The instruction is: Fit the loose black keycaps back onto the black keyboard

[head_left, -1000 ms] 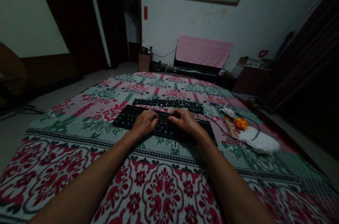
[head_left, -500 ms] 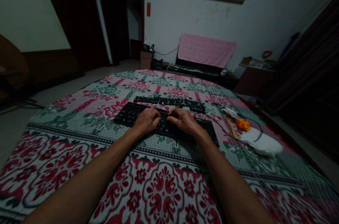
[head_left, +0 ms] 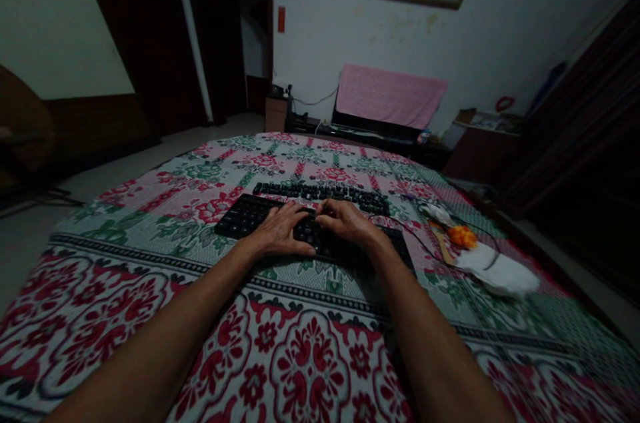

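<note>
A black keyboard (head_left: 235, 215) lies across the patterned bed cover, with pale round spots showing where keycaps are off. My left hand (head_left: 283, 231) rests flat on its left-middle part, fingers spread and thumb stretched along the near edge. Over the keyboard's middle, my right hand (head_left: 345, 219) is bent, thumb and fingertips drawn together in a pinch. Whatever is between those fingertips is too small and dark to make out. Just behind the keyboard, loose black keycaps (head_left: 320, 192) lie in long rows.
Right of the keyboard are a white cloth or bag (head_left: 500, 269), an orange bundle (head_left: 463, 236), a flat tan stick (head_left: 443, 246) and a dark cable (head_left: 413, 236). The flowered bed cover (head_left: 310, 356) spreads beneath everything. A pink towel (head_left: 390, 95) hangs over a screen against the far wall.
My left hand has opened from a bent, closed pose and now lies flat with its thumb out. My right hand stays at the keyboard's middle, its fingers shifted slightly.
</note>
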`<state>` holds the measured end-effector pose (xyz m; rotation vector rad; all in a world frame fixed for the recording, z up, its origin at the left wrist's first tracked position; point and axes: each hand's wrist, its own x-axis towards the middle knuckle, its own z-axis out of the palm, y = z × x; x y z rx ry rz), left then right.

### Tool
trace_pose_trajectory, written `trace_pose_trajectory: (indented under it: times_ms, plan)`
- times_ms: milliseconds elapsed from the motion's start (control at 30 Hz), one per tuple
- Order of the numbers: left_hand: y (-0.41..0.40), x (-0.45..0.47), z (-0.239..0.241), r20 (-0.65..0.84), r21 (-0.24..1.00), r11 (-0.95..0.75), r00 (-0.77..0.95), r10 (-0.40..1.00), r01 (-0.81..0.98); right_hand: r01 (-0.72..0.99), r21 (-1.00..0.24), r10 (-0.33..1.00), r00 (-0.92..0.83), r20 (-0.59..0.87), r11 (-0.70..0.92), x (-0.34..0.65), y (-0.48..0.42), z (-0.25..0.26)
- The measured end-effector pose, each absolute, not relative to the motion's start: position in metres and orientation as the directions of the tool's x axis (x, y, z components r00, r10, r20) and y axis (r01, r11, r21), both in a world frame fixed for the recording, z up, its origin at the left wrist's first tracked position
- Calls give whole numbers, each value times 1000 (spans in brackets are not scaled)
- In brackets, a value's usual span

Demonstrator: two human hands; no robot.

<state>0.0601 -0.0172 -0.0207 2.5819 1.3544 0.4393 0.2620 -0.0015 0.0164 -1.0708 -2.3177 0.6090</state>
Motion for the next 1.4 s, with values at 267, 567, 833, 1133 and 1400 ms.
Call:
trace_pose_trajectory:
  times_ms: [267,567,833,1133,1400]
  plan:
    - [-18,60,-22,146,313,-552,535,832,773,606,-446,746,-600,288,659,256,-13,24]
    - [-18,61,-19,110,326,-526,521,846,785,633,-380,738,-598,314,675,253,-20,23]
    - [-18,62,-17,89,310,-526,527,845,792,601,-370,706,-593,388,708,255,-29,14]
    - [-15,62,-19,96,302,-531,529,843,792,590,-517,774,-564,286,621,260,-15,20]
    - [-15,62,-17,85,299,-530,531,843,794,538,-581,767,-585,263,610,261,-4,22]
